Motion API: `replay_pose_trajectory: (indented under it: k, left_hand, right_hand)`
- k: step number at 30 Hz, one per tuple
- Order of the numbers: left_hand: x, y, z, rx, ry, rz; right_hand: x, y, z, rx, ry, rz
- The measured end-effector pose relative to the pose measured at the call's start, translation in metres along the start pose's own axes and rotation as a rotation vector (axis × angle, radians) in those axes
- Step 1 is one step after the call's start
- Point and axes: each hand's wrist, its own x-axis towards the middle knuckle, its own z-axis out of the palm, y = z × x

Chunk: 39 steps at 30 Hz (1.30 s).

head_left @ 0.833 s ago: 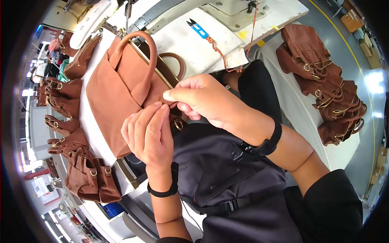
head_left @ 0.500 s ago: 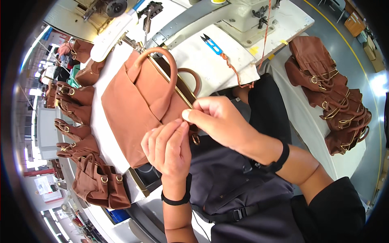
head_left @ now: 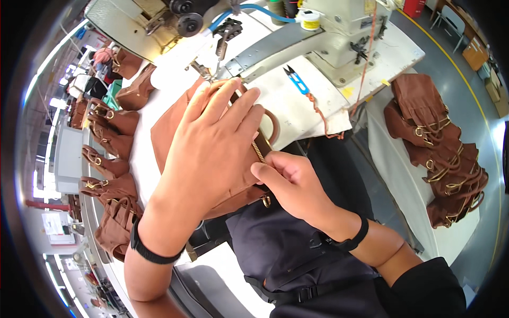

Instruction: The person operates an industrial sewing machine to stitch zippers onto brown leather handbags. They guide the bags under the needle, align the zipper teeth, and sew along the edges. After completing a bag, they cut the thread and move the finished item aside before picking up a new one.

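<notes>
A brown handbag (head_left: 168,130) lies tilted on the white table under the sewing machine's needle area. My left hand (head_left: 212,143) reaches across it, fingers stretched out and slightly apart over the handle and top edge. Most of the near handle is hidden under that hand; the far handle (head_left: 273,126) shows beyond it. My right hand (head_left: 291,183) pinches the bag's top edge at the near end of the gold zipper (head_left: 259,150), thumb against forefinger. Below these fingers hangs a gold ring (head_left: 266,201).
The sewing machine (head_left: 281,50) stands across the far side. Blue thread snips (head_left: 298,82) on an orange cord lie on the table. More brown bags are piled at right (head_left: 424,127) and lined up at left (head_left: 114,161). A white tub (head_left: 309,21) stands by the machine.
My left hand has moved from beside the right fingertips up and forward over the bag, and its fingers have spread. The right hand stays at the zipper end. The view has shifted slightly.
</notes>
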Motion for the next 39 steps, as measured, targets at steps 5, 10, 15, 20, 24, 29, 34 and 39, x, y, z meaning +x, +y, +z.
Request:
replay_pose_trajectory:
  k: [5, 10, 15, 20, 24, 29, 34, 39]
  left_hand:
    - [-0.024, -0.002, -0.026, 0.118, 0.027, -0.098]
    - [-0.094, -0.008, -0.038, 0.405, -0.006, -0.461]
    - [-0.080, -0.010, -0.010, -0.139, -0.061, -0.394]
    - [-0.076, 0.025, 0.011, -0.246, -0.094, -0.437]
    - [-0.074, 0.037, 0.018, -0.167, -0.112, -0.493]
    - [-0.074, 0.034, 0.021, -0.167, -0.097, -0.502]
    - [-0.070, 0.025, 0.028, -0.153, -0.101, -0.517]
    - [-0.069, 0.021, 0.031, -0.187, -0.086, -0.534]
  right_hand:
    - [0.000, 0.012, 0.011, 0.127, 0.038, -0.159]
    - [-0.003, 0.013, 0.010, 0.324, -0.028, 0.004]
    - [-0.001, 0.008, 0.010, 0.475, -0.049, 0.069]
    - [-0.001, 0.000, 0.011, 0.517, -0.082, 0.132]
    - [-0.003, 0.001, 0.007, 0.464, -0.076, 0.158]
    - [-0.002, 0.004, 0.001, 0.343, -0.127, 0.109]
    - [0.011, 0.006, 0.002, 0.363, -0.115, 0.112]
    - [0.017, 0.008, 0.000, 0.372, -0.152, 0.106]
